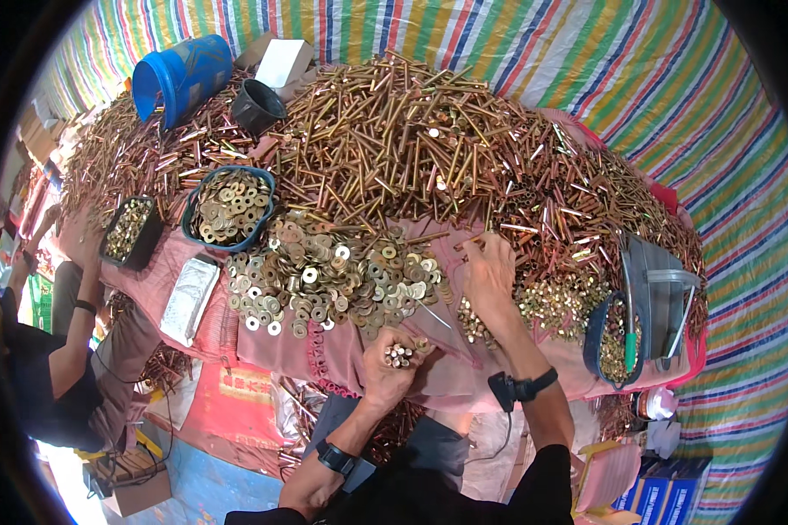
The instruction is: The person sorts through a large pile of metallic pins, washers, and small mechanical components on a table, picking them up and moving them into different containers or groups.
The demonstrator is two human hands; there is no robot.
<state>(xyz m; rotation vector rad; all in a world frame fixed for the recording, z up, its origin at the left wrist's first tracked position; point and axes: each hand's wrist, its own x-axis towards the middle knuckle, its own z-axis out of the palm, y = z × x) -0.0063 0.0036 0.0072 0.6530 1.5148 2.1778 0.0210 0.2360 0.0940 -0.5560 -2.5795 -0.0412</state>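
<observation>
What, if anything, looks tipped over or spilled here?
The blue bucket at the back left lies tipped, its mouth facing sideways rather than up, and the black pail beside it tilts too. Washers lie loose beside the blue bowl, which looks like a spill, but the metal rods are heaped just as loosely, perhaps deliberately.

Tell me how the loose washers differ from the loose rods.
The washers are flat, round discs with centre holes; the rods are long and slim. The washers look dull silvery-gold, while the rods look coppery and brassy. The washers' pile is smaller than the rods' heap. Both look metallic.
</observation>
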